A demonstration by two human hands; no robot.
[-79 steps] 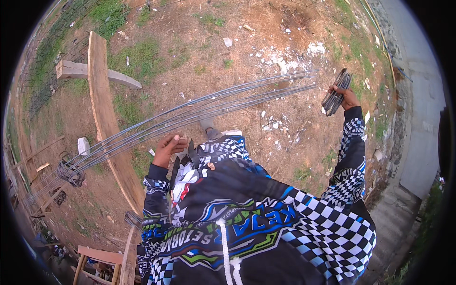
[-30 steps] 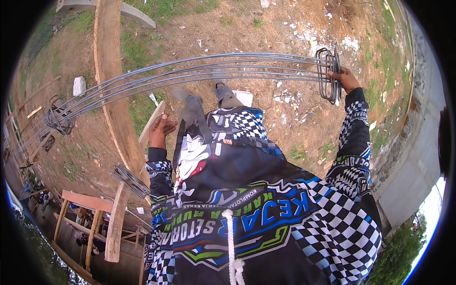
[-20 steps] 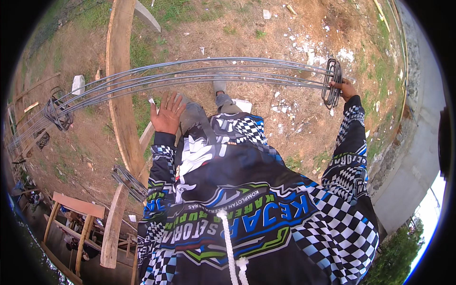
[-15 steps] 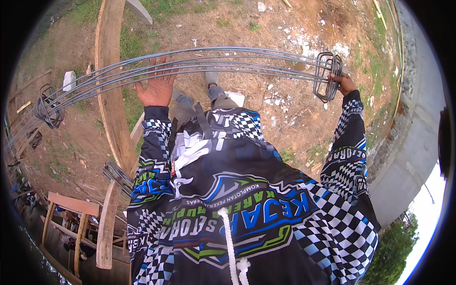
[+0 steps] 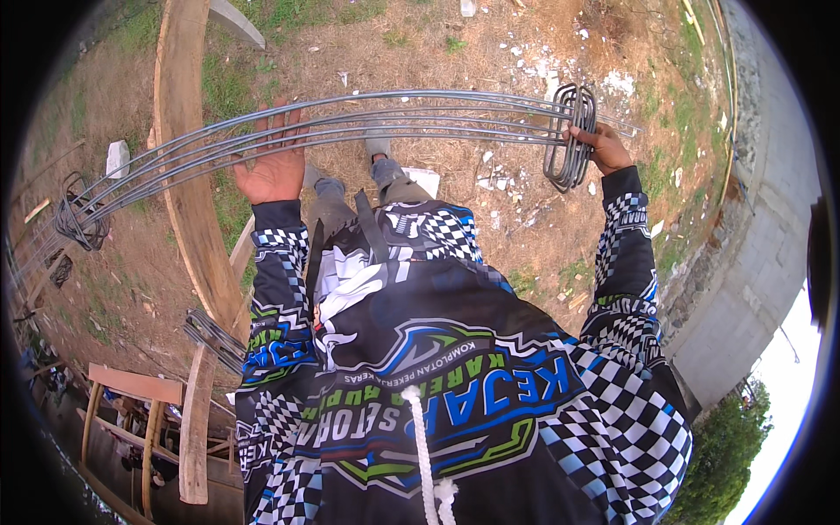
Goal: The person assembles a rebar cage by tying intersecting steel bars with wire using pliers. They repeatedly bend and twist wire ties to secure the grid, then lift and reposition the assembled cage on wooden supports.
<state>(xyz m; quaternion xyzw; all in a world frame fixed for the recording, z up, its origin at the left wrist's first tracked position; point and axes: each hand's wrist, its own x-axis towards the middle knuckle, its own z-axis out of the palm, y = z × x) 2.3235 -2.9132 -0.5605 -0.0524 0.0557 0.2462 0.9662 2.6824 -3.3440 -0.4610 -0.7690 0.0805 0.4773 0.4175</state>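
Observation:
Several long, thin steel rods [image 5: 420, 120] stretch across in front of me, bowed in the fisheye picture. My left hand [image 5: 271, 173] lies palm up beneath them on the left, its fingers spread and passing behind the rods without closing on them. At the right end, my right hand [image 5: 604, 147] pinches a bundle of rectangular rebar stirrups [image 5: 570, 162], thumb on the near side. These stirrups hang around the rods, and the rod ends stick out beyond them. A second bundle of bent stirrups [image 5: 83, 214] sits around the rods at the far left.
A thick wooden plank [image 5: 179, 131] runs under the rods on the left. More bent steel [image 5: 213, 339] lies near a board [image 5: 194, 429] at lower left, beside a wooden frame [image 5: 136, 383]. Along the right is a concrete wall [image 5: 744, 254]. White rubble [image 5: 499, 171] dots the ground.
My right hand and the stirrups in it have moved a little to the left along the rods. My left hand stays flat and open under them. The whole view has shifted slightly.

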